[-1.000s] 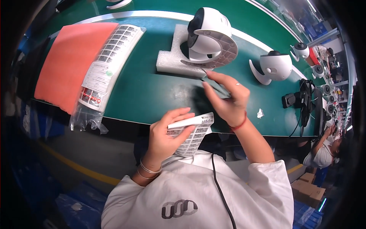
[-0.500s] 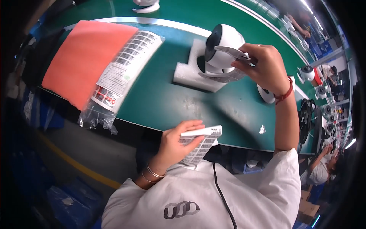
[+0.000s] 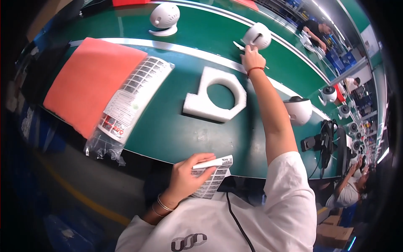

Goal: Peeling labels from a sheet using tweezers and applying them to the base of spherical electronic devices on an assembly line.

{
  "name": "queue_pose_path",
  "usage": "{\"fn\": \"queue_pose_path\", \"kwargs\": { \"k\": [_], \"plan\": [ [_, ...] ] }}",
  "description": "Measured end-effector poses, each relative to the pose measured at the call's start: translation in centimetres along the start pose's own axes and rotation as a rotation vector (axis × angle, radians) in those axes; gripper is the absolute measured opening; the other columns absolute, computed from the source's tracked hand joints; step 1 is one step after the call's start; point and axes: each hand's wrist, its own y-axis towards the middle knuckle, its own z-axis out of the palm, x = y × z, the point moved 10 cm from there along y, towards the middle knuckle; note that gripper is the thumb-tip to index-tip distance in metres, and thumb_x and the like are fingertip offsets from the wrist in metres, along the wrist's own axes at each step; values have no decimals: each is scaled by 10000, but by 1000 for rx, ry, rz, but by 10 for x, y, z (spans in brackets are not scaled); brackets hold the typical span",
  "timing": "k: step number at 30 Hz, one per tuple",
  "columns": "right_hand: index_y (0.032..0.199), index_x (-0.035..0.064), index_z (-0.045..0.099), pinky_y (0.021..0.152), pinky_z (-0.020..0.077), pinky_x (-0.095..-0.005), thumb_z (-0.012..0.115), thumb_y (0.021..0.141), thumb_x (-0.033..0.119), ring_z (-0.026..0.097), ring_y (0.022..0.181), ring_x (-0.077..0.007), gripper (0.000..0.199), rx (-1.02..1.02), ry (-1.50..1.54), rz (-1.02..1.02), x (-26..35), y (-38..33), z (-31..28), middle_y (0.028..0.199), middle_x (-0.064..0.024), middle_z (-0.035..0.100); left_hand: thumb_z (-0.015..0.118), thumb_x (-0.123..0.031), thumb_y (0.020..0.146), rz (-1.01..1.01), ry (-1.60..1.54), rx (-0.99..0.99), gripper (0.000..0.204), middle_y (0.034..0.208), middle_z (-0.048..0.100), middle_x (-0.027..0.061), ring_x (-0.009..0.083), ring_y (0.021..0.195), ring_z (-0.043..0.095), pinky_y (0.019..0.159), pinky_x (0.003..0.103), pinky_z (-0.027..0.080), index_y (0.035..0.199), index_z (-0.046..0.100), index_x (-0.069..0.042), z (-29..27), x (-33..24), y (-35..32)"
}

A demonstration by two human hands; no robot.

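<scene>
My right hand [image 3: 253, 60] reaches far forward, its fingers closed at the stand of a white ball-shaped device [image 3: 259, 35] over the green conveyor belt [image 3: 210, 31]. Whether the device rests on the belt, I cannot tell. Close to my body, my left hand [image 3: 187, 179] grips a curled sheet of labels [image 3: 210, 182] between thumb and fingers. On the green table between the hands lies a white foam holder [image 3: 201, 107] with a round hole and nothing in it.
An orange-red sheet [image 3: 90, 80] and a clear bag of label sheets [image 3: 132, 98] lie at left. Another white device [image 3: 165, 19] stands on the belt, and one [image 3: 300, 111] stands right of my forearm. Black cables [image 3: 327, 136] lie at the right. A person [image 3: 317, 33] works across the belt.
My right hand has carried the white ball-shaped device off the foam holder, forward to the belt. The left hand still holds the label sheet. The view has shifted slightly.
</scene>
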Motion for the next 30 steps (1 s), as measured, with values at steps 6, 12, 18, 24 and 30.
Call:
{"fn": "queue_pose_path", "kwargs": {
  "k": [6, 12, 18, 24, 30],
  "plan": [
    [987, 54, 663, 681, 505, -446, 635, 846, 336, 645, 746, -384, 316, 133, 501, -69, 17, -105, -63, 752, -197, 659, 749, -8, 765, -23, -22, -18, 312, 978, 711, 145, 203, 919, 700, 794, 288, 550, 1052, 632, 21, -1, 4, -2],
    [993, 102, 649, 612, 522, -454, 618, 832, 291, 655, 707, -360, 250, 229, 364, 105, -69, -224, -118, 727, -153, 667, 750, 24, 754, -47, -74, -19, 267, 952, 712, 140, 181, 888, 701, 781, 280, 551, 993, 633, 30, 0, 7, -3],
    [1254, 118, 611, 704, 457, -237, 574, 940, 183, 566, 737, -101, 323, 404, 875, 243, -94, -246, -101, 830, -92, 660, 752, 22, 755, -46, -74, -32, 294, 951, 712, 138, 175, 883, 698, 784, 272, 546, 1017, 619, 36, 4, 5, 0],
    [1285, 187, 574, 690, 527, -409, 572, 855, 177, 663, 738, -333, 430, 250, 296, 114, -106, -237, -116, 859, -189, 671, 738, 44, 757, -68, -83, -5, 318, 960, 707, 151, 169, 903, 684, 807, 273, 533, 1044, 601, 35, 7, 6, -4],
    [1113, 72, 604, 689, 535, -481, 596, 784, 268, 654, 769, -383, 382, 433, -119, 172, -135, -243, -83, 870, -179, 674, 778, -95, 765, -157, -155, 469, 501, 905, 727, 94, 103, 807, 684, 741, 250, 519, 1232, 599, -61, 62, -6, -15]
  ]
}}
